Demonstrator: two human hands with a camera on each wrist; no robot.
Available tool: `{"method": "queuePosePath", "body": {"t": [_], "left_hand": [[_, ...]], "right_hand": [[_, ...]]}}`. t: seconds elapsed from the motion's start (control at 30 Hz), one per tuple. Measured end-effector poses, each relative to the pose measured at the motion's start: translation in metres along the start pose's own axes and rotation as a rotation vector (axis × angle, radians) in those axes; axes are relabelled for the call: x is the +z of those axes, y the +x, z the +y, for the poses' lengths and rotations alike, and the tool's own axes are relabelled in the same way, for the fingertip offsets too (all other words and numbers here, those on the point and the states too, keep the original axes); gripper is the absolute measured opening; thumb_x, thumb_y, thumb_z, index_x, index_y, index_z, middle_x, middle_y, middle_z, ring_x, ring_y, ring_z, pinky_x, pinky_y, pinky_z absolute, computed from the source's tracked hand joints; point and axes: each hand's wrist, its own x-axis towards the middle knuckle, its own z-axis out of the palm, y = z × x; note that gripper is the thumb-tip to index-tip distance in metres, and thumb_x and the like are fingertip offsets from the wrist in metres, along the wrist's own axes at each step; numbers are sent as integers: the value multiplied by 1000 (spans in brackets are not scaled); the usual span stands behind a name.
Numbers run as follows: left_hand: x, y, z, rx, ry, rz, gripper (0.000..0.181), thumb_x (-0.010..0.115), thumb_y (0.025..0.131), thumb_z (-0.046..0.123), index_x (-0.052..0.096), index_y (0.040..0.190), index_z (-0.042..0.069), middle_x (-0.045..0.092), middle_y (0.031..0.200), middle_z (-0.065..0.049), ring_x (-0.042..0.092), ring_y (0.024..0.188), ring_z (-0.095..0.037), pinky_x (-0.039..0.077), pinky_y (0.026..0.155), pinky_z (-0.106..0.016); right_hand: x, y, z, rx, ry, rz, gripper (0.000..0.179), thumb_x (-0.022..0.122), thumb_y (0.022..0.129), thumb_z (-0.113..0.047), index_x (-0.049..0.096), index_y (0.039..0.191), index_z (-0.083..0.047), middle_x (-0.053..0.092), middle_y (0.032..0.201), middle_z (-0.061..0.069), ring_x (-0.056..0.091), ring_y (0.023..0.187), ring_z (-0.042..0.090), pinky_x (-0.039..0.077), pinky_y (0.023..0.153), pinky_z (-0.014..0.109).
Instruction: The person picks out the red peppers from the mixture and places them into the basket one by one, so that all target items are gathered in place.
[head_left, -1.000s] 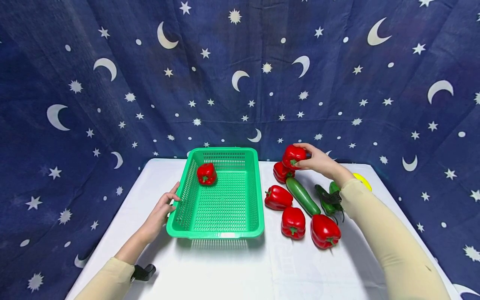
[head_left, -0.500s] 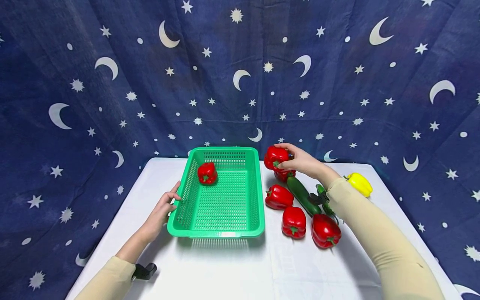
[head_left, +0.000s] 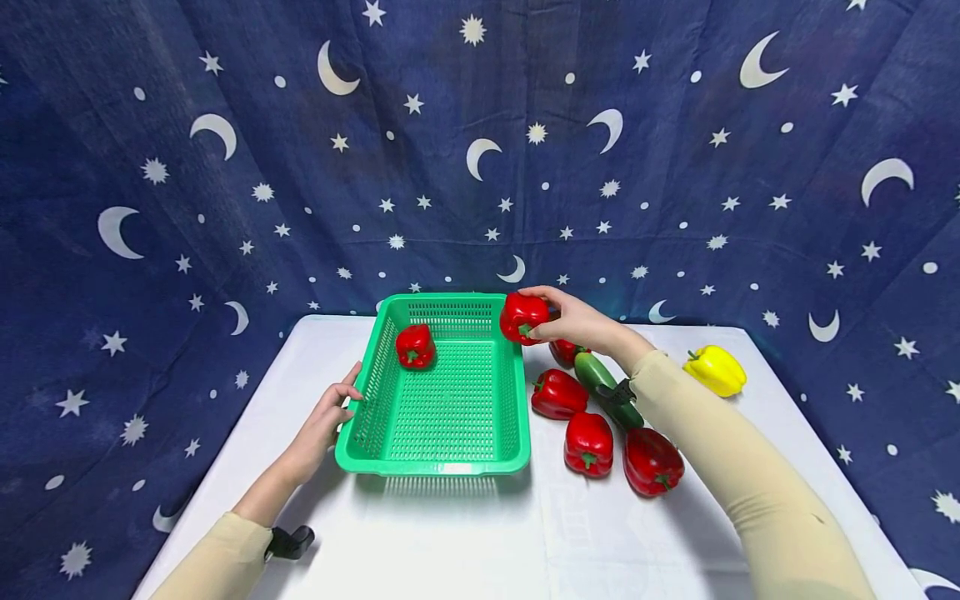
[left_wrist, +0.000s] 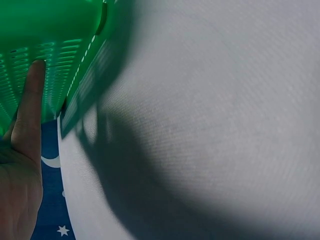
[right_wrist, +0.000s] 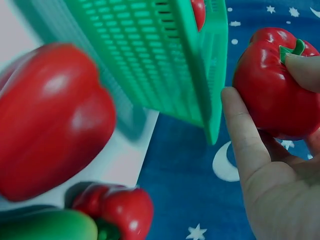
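Observation:
My right hand holds a red bell pepper over the right rim of a green plastic basket, near its back corner. In the right wrist view the thumb presses beside the green stem of this pepper, with the fingers around its side. Another red bell pepper lies inside the basket at the back left. My left hand grips the basket's left rim. In the left wrist view one finger lies along the outer slotted wall, below the rim.
Right of the basket lie several red bell peppers around a long green cucumber. A yellow bell pepper rests at the back right of the white table. A dark blue star-patterned cloth hangs behind.
My right hand has carried the red bell pepper leftward, from above the other peppers to the basket's right rim. The yellow pepper has come into full view. My left hand stays at the rim.

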Motion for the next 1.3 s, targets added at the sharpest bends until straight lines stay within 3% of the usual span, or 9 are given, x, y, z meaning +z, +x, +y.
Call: {"method": "queuePosePath", "body": {"t": [0.4,0.6,0.77,1.0,1.3], "left_hand": [[-2,-1,-3,16,-14,0,27,34,95,1,41,120,-1,8,172,3,6,153,-37,43,87,-51],[-2,-1,-2,10,-12,3,27,34,95,2,41,121,-1,8,172,3,7,153,-38,43,87,-51],[-2,0,-2,5,-17,1,26,35,96,2,42,121,-1,9,172,3,6,153,-37,42,89,-51],[-2,0,-2,2,-18,-1,27,35,95,2,42,121,-1,9,172,3,6,153,-37,42,90,-51],[-1,1,-1,-6,-13,-3,27,35,96,3,41,122,-1,9,172,4,5,153,-37,42,90,-51]], "right_hand": [[25,25,-23,-52,62,-73,75,75,83,-13,46,150,-31,54,137,6,53,120,32,49,92,50],[37,38,-34,-50,111,-82,75,75,83,-8,47,149,-29,53,137,6,53,122,32,50,96,55],[47,50,-41,-39,164,-86,75,76,83,-4,48,149,-26,52,138,8,55,121,34,54,91,47],[62,69,-44,-41,232,-77,74,74,84,1,47,149,-21,49,139,9,57,119,34,56,89,44],[86,90,-42,2,259,-23,74,70,86,4,42,152,-15,45,145,14,55,120,34,51,97,52]]}}
